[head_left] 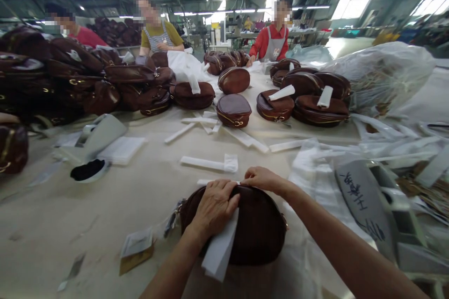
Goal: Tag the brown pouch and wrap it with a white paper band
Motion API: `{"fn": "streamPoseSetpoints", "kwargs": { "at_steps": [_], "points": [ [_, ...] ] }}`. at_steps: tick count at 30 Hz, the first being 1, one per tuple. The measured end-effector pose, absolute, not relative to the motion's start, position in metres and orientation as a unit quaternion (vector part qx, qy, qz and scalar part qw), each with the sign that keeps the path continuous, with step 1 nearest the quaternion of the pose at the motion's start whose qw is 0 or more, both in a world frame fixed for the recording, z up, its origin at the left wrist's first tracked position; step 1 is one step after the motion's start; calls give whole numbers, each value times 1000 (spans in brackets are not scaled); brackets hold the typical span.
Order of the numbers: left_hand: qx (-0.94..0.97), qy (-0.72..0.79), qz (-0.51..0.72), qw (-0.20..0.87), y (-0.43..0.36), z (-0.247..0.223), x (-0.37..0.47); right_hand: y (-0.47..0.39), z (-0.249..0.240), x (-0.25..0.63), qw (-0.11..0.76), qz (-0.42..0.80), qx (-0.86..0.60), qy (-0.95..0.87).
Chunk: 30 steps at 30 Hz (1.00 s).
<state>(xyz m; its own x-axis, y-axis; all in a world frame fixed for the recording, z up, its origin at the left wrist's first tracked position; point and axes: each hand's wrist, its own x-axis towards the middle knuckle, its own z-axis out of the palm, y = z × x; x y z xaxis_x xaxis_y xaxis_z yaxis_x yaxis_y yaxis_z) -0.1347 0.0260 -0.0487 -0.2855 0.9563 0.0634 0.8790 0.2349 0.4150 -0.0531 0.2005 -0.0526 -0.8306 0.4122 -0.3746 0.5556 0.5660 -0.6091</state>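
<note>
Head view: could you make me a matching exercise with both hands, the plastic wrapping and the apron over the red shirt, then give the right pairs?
Column one
1. Left hand
2. Right hand
3. Plastic wrapping
4. Apron over the red shirt

Column two
A. Grey
B. At the top edge of the nearest brown bag
C. See-through
D. Over a white strip, on that same bag

Pairs: 1-D, 2-B, 3-C, 4-A
</note>
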Motion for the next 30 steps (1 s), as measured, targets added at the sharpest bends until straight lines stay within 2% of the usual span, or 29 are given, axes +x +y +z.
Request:
{"fn": "streamPoseSetpoints", "kwargs": {
  "at_steps": [9, 15, 22, 30],
  "points": [
    [577, 793, 179, 77, 24, -51, -134, 207, -58, -53, 80, -562, 212, 795],
    [575, 797, 164, 88, 24, -53, -134, 210, -60, -53, 94, -618, 190, 757],
    [569, 799, 162, 107, 25, -46, -132, 210, -54, -53, 125, -624, 222, 738],
    [580, 795, 152, 94, 28, -48, -133, 204, -72, -90, 6, -531, 390, 753]
  ]
}}
